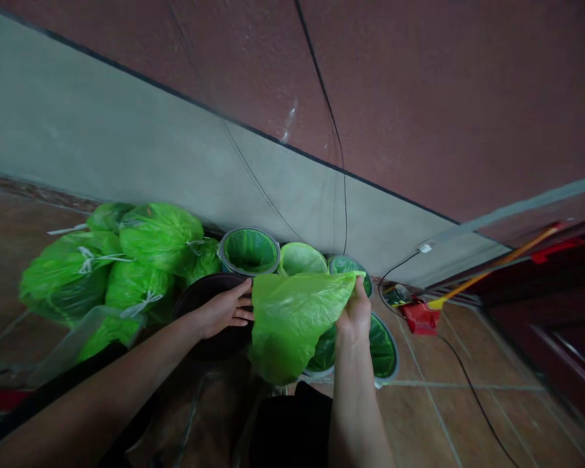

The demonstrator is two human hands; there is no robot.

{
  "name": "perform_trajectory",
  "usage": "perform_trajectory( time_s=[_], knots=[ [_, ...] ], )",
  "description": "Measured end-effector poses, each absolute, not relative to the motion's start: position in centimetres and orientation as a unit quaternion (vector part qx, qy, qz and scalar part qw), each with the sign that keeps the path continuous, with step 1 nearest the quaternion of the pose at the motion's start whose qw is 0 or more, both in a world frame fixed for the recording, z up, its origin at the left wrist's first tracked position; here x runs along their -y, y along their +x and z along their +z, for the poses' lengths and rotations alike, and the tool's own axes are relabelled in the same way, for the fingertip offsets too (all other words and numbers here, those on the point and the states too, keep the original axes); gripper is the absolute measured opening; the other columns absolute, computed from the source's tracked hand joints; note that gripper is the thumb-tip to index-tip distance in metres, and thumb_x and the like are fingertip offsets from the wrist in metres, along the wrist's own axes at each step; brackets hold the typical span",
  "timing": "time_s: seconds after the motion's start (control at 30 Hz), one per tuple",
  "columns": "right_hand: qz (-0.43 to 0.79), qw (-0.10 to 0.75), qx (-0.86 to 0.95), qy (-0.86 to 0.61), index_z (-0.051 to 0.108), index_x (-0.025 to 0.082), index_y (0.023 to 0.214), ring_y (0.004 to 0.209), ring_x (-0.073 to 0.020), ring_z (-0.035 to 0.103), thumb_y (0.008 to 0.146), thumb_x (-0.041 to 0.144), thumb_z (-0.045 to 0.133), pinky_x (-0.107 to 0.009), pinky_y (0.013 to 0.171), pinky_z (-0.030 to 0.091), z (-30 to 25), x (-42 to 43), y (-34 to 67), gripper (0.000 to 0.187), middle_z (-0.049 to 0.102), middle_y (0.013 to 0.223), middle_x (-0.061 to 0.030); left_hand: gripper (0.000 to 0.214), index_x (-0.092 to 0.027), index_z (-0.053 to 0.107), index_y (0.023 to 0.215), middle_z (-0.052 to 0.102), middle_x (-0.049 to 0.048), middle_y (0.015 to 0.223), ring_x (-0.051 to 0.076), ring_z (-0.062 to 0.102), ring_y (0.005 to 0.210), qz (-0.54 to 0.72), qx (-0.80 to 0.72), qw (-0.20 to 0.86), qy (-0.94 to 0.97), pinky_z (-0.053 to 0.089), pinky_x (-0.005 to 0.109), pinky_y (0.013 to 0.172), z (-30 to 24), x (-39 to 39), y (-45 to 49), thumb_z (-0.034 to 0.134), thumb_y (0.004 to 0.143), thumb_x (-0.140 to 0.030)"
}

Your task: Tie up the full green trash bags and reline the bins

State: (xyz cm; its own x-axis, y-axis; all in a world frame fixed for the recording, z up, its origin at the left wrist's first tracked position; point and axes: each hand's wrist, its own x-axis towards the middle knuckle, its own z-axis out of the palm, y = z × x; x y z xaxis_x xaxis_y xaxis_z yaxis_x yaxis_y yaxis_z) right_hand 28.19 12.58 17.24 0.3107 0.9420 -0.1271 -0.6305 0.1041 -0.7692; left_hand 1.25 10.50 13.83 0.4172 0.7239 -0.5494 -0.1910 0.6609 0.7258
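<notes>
A loose green plastic bag (292,322) hangs open between my hands, over the floor in front of a wall. My left hand (224,311) pinches its left edge, with fingers lying over the rim of a dark bin (199,296). My right hand (355,315) is closed on the bag's upper right corner, above a bin lined in green (384,351). Three more lined bins stand behind: one grey-rimmed (249,250), one pale green (301,259), one partly hidden (344,264).
Several tied green bags (127,266) are piled at the left against the wall. A red dustpan (419,317) with an orange-handled broom (497,261) lies at the right. Black cables (472,390) run down the wall and across the tiled floor.
</notes>
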Motion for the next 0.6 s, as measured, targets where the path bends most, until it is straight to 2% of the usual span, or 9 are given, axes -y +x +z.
perform_trajectory(
  time_s=[0.13, 0.2, 0.27, 0.43, 0.6],
  knots=[
    [0.613, 0.671, 0.191, -0.372, 0.069, 0.02, 0.084, 0.081, -0.02, 0.072, 0.079, 0.045, 0.07, -0.04, 0.088, 0.056, 17.9, -12.1, 26.4, 0.026, 0.075, 0.08, -0.0022, 0.052, -0.018, 0.062, 0.1, 0.067, 0.0022, 0.075, 0.007, 0.042, 0.046, 0.311, -0.433, 0.817, 0.218, 0.038, 0.024, 0.055, 13.5, -11.1, 2.7, 0.066, 0.073, -0.062],
    [0.63, 0.658, 0.179, -0.372, 0.07, 0.02, 0.086, 0.084, -0.02, 0.072, 0.079, 0.044, 0.07, -0.039, 0.085, 0.057, 18.2, -11.8, 25.7, 0.025, 0.075, 0.082, -0.0029, 0.047, -0.016, 0.061, 0.091, 0.059, -0.0026, 0.061, 0.004, 0.03, 0.041, 0.316, -0.438, 0.816, 0.207, 0.032, 0.021, 0.049, 13.3, -11.2, 3.0, 0.069, 0.072, -0.058],
    [0.636, 0.654, 0.177, -0.371, 0.07, 0.02, 0.091, 0.086, -0.02, 0.072, 0.079, 0.043, 0.07, -0.038, 0.082, 0.058, 18.4, -11.5, 25.2, 0.025, 0.076, 0.087, -0.0039, 0.043, -0.016, 0.061, 0.084, 0.053, -0.0055, 0.055, 0.003, 0.026, 0.04, 0.313, -0.443, 0.809, 0.227, 0.03, 0.021, 0.047, 12.9, -11.2, 3.0, 0.072, 0.07, -0.055],
    [0.65, 0.64, 0.188, -0.364, 0.07, 0.021, 0.095, 0.087, -0.0195, 0.072, 0.08, 0.04, 0.069, -0.036, 0.081, 0.059, 18.5, -11.1, 24.3, 0.024, 0.076, 0.092, -0.0033, 0.038, -0.015, 0.063, 0.084, 0.063, -0.0005, 0.067, 0.006, 0.044, 0.047, 0.346, -0.559, 0.716, 0.235, 0.042, 0.025, 0.058, 11.8, -11.5, 2.8, 0.074, 0.068, -0.048],
    [0.651, 0.63, 0.215, -0.364, 0.068, 0.022, 0.091, 0.081, -0.0164, 0.071, 0.077, 0.033, 0.072, -0.032, 0.079, 0.058, 18.5, -10.4, 23.2, 0.019, 0.075, 0.088, 0.0001, 0.04, -0.017, 0.062, 0.088, 0.065, 0.0024, 0.078, 0.014, 0.058, 0.064, 0.402, -0.607, 0.653, 0.211, 0.044, 0.028, 0.063, 11.4, -12.4, 2.4, 0.068, 0.071, -0.053]
  ],
)
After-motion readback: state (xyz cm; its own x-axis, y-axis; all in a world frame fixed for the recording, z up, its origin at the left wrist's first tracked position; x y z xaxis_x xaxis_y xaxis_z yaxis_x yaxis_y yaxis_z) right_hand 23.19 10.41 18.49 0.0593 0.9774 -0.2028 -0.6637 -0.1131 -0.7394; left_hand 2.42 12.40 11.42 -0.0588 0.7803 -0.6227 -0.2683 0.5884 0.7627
